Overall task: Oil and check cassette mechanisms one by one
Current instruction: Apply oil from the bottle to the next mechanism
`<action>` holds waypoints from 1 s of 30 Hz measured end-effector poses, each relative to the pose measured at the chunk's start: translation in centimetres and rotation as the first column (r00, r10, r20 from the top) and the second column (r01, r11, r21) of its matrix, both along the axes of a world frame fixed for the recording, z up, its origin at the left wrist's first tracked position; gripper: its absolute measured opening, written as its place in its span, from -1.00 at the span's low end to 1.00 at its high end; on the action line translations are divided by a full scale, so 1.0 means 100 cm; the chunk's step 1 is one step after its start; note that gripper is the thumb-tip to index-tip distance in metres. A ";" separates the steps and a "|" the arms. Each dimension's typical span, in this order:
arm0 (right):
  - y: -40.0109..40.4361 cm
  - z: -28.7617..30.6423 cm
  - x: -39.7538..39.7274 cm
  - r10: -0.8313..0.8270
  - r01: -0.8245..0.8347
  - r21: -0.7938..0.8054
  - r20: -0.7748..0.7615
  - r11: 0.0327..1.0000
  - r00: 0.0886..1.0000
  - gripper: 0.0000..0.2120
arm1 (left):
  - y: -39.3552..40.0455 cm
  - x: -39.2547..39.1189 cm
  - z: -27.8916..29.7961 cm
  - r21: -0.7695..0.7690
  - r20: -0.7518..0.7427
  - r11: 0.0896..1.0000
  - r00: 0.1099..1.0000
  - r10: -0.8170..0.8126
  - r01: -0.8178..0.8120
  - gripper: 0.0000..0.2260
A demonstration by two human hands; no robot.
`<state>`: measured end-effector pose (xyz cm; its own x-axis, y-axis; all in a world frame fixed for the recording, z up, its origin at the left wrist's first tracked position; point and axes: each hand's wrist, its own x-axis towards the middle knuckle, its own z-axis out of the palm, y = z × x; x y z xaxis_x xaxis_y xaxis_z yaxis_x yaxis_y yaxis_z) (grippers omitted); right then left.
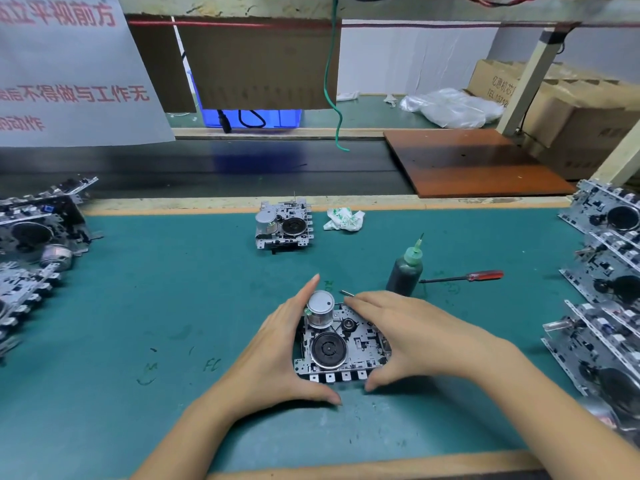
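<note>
Silver metal and black plastic make up the cassette mechanism (341, 344) we hold near the front middle of the green desk (173, 306), and the risks start with how we hold it. Our left hand (277, 351) cups its left edge with fingers nearly straight, thumb tucked under the near edge; our right hand (408, 334) lies over its right side, thumb at the near edge, and seems to pinch a thin metal pin (347, 293) at the fingertips, though we cannot tell that for sure. We judge that a palm over the small gears could smear or block them, and that a loose hold could let the frame slip and bend its thin tabs. The oil bottle (404, 271) stands just beyond our right hand, so a careless reach might tip it; the red-handled screwdriver (464, 277) lies beside it. As for looks, the mechanism shows a round silver motor can at the far left, a large black flywheel below it, and a row of white tabs along the near edge. Another mechanism (284, 225) sits further back.
</note>
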<state>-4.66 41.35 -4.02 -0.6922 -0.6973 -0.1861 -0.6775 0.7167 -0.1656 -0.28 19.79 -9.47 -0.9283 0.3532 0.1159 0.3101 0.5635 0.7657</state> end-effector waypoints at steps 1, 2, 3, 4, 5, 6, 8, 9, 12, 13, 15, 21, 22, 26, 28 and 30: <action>0.002 -0.001 0.001 -0.012 0.012 -0.022 0.027 1.000 1.000 0.12 | 0.000 0.000 -0.001 0.000 0.000 1.000 1.000 0.000 0.000 0.15; 0.003 -0.002 0.002 -0.019 0.020 -0.036 0.041 0.999 0.999 0.14 | 0.000 0.000 0.000 0.003 0.000 1.000 1.000 0.000 0.000 0.15; 0.005 -0.003 0.003 -0.022 0.024 -0.047 0.043 0.999 0.999 0.15 | 0.000 0.000 0.000 0.005 0.000 1.000 1.000 -0.001 0.001 0.15; 0.006 -0.004 0.003 -0.026 0.028 -0.054 0.040 0.998 0.999 0.15 | -0.001 0.000 -0.001 0.006 0.001 1.000 1.000 -0.001 0.001 0.14; 0.007 -0.004 0.003 -0.037 0.039 -0.064 0.039 0.997 0.999 0.14 | -0.001 0.000 -0.001 0.006 0.000 1.000 1.000 -0.002 0.002 0.14; 0.008 -0.004 0.004 -0.054 0.056 -0.074 0.041 0.996 0.998 0.12 | -0.001 -0.001 -0.002 0.009 -0.005 1.000 1.000 0.003 -0.003 0.14; 0.006 -0.005 0.006 -0.068 0.068 -0.080 -0.001 0.994 0.998 0.05 | -0.001 -0.002 -0.005 0.005 -0.017 1.000 1.000 0.009 -0.009 0.14; 0.004 -0.005 0.006 -0.062 0.059 -0.070 -0.045 0.996 0.997 0.00 | -0.001 -0.001 -0.006 0.003 -0.018 1.000 1.000 0.012 -0.012 0.14; -0.001 -0.002 0.004 -0.056 0.051 -0.048 -0.115 0.998 0.992 -0.14 | -0.002 0.002 -0.007 0.050 0.013 0.999 1.000 0.008 -0.009 0.17; -0.001 0.001 0.003 -0.075 0.070 -0.058 -0.094 0.996 0.993 -0.15 | -0.001 -0.001 -0.006 0.120 0.046 0.993 0.999 0.003 -0.009 0.17; 0.004 0.003 0.002 -0.156 0.155 -0.124 0.002 0.980 0.988 -0.17 | 0.001 -0.008 -0.001 0.335 0.157 0.937 0.986 0.051 -0.102 0.09; -0.019 -0.004 0.018 0.411 0.658 -0.600 0.797 0.455 0.443 -0.33 | 0.003 -0.024 0.019 0.815 0.522 0.499 0.749 -0.408 -0.296 -0.07; -0.029 -0.007 0.023 0.520 0.715 -0.570 0.787 0.404 0.333 -0.26 | 0.007 -0.023 0.021 0.847 0.515 0.418 0.699 -0.497 -0.328 -0.01; -0.039 -0.010 0.024 0.229 0.727 -0.535 0.844 0.431 0.486 -0.47 | 0.014 -0.027 0.026 0.972 0.233 0.150 0.714 -0.660 -0.179 -0.05; -0.027 -0.010 0.017 -0.167 0.614 -0.630 0.620 0.476 0.766 -0.55 | 0.004 -0.031 0.019 0.975 0.221 0.130 0.706 -0.673 -0.181 -0.10; -0.014 -0.014 0.011 -0.478 0.460 -0.681 0.180 0.570 0.859 -0.57 | -0.007 -0.037 0.016 0.964 0.250 0.104 0.701 -0.668 -0.244 -0.14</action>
<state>-3.59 39.91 -5.45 -0.9571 -0.1906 0.2180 -0.2896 0.6222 -0.7273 -3.95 19.12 -7.84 -0.8149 0.5713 0.0980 -0.4333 -0.7126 0.5519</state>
